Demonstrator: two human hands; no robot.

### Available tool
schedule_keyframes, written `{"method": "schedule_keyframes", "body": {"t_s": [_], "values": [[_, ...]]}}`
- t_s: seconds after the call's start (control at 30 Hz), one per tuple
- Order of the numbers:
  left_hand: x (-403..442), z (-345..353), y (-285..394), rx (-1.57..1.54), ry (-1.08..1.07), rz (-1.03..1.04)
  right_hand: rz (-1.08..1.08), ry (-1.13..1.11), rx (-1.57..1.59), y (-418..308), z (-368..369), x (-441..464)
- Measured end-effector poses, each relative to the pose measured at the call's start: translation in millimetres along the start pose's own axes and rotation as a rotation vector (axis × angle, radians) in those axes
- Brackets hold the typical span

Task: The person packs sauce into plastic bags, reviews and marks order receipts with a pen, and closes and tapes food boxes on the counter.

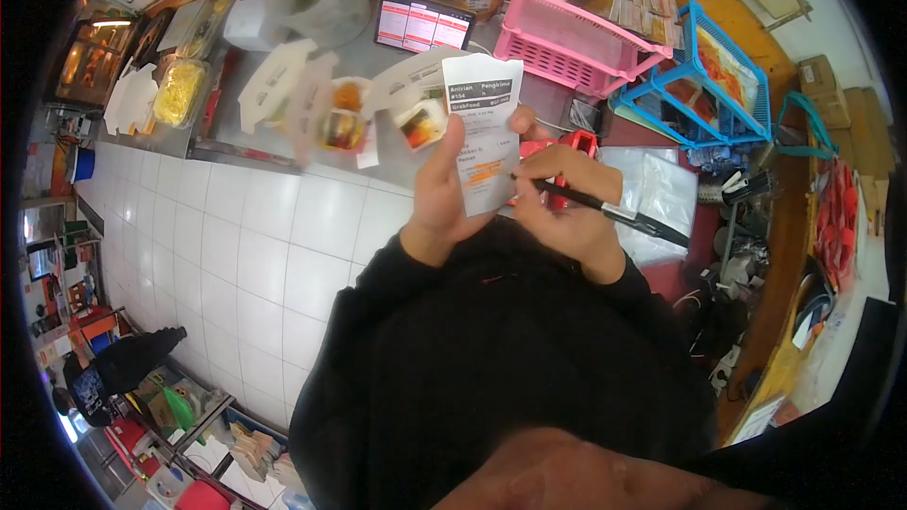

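Observation:
A printed paper receipt (484, 132) is held upright in my left hand (439, 184), thumb across its front and fingertips showing at its right edge. Orange highlighting marks a few of its lower lines. My right hand (567, 203) grips a black pen (624, 215), its tip at the receipt's right side near the highlighted lines. Whether the tip touches the paper I cannot tell. Just beyond the receipt, open paper food boxes (422, 123) stand on the metal counter, partly hidden by the paper. A red object (576, 146) lies behind my right hand.
A tablet (424, 22) with a lit screen stands at the counter's back. Pink (576, 57) and blue baskets (699, 85) sit to the right, with clear plastic bags (657, 198) below. A lidded tray of yellow food (180, 93) is far left. Another person (118, 373) stands at lower left.

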State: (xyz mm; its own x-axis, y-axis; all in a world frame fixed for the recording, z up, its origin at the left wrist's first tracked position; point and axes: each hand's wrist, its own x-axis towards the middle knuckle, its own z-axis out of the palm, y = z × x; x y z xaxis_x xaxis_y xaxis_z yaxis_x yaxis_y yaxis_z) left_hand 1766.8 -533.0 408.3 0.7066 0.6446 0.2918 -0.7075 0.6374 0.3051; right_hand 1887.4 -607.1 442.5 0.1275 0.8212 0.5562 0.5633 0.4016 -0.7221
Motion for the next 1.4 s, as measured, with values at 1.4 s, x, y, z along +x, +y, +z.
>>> {"method": "schedule_keyframes", "body": {"t_s": [1.4], "values": [[-2,-4,24,-0.152,-0.059,0.053,0.699,0.259,-0.518,361,-40,-159]]}}
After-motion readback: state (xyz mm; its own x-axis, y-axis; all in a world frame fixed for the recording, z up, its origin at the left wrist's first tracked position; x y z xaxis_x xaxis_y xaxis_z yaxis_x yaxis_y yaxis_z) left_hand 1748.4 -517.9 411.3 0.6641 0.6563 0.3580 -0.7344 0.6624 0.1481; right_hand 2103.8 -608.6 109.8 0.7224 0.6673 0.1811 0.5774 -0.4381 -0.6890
